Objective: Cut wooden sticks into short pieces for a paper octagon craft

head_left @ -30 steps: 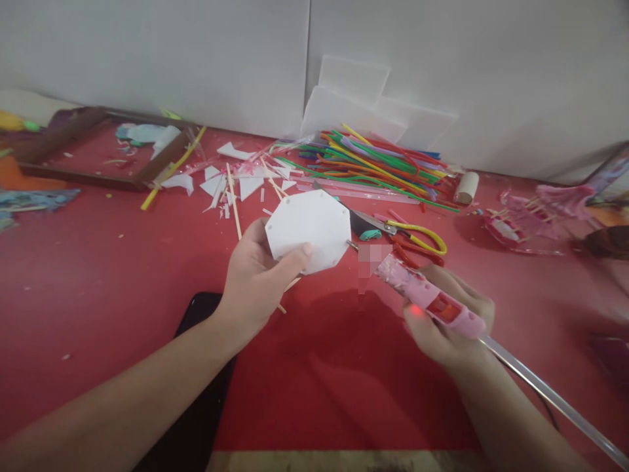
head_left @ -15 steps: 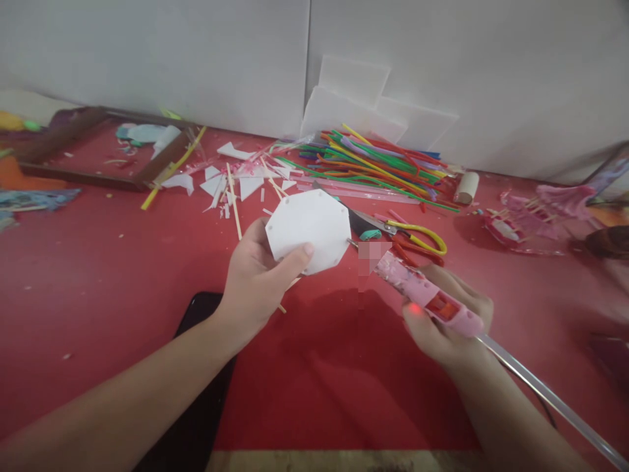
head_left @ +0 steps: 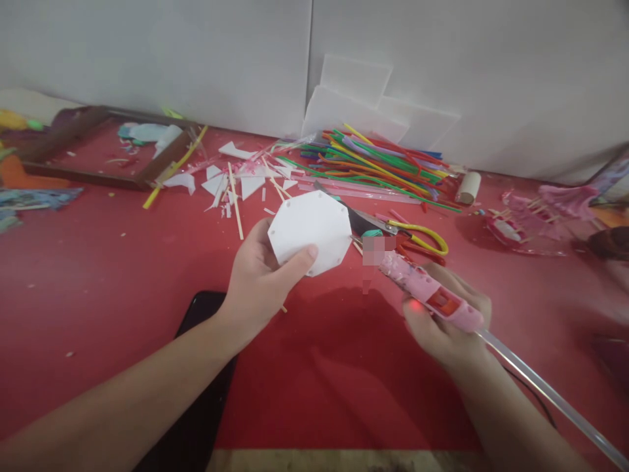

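My left hand [head_left: 260, 282] is closed on a white octagonal board [head_left: 314, 226], thumb on its face and fingers behind. Small holes or dots sit near the board's corners. Wrapped in my right hand [head_left: 449, 321] is a pink hot glue gun [head_left: 432, 295] with a clear glue stick [head_left: 550, 400] running out of its back end. The gun's nozzle points at the board's right edge; whether it touches is hard to tell. A blurred patch covers part of the gun's front. Behind the board lie scissors [head_left: 425, 236] with yellow and red handles.
Pipe cleaners [head_left: 378, 160] in many colours are heaped at the back by white foam sheets [head_left: 356, 105]. White scraps [head_left: 236, 183] and thin sticks [head_left: 235, 203] lie left of them. A brown frame [head_left: 83, 174] sits far left, a black phone-like slab [head_left: 196, 367] near my left forearm, a pink model [head_left: 545, 210] far right.
The board has tilted slightly in my left hand. The glue gun has stayed almost in place, its nozzle still at the board's right edge.
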Motion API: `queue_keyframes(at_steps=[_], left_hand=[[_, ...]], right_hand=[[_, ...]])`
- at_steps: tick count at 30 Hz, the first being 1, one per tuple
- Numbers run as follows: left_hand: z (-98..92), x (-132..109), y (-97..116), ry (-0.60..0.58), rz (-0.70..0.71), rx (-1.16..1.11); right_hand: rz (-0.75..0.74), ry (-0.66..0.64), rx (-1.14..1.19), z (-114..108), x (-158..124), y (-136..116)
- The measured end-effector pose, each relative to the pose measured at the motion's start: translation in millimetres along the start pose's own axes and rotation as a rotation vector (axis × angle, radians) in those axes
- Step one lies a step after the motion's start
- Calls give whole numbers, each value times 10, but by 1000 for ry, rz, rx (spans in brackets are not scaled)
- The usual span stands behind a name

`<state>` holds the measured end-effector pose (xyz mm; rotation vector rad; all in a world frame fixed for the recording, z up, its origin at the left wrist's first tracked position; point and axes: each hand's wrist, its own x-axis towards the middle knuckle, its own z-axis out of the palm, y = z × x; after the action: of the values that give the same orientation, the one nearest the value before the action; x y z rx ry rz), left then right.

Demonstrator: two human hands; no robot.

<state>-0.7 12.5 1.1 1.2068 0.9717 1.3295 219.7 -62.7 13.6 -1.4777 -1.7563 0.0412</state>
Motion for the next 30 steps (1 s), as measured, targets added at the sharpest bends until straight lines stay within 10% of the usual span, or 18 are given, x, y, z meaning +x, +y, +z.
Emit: queue_keyframes(at_steps=[30], left_hand=[[27,13,57,67,-147,-52]], right_hand=[[-164,3,26,20,19,47]])
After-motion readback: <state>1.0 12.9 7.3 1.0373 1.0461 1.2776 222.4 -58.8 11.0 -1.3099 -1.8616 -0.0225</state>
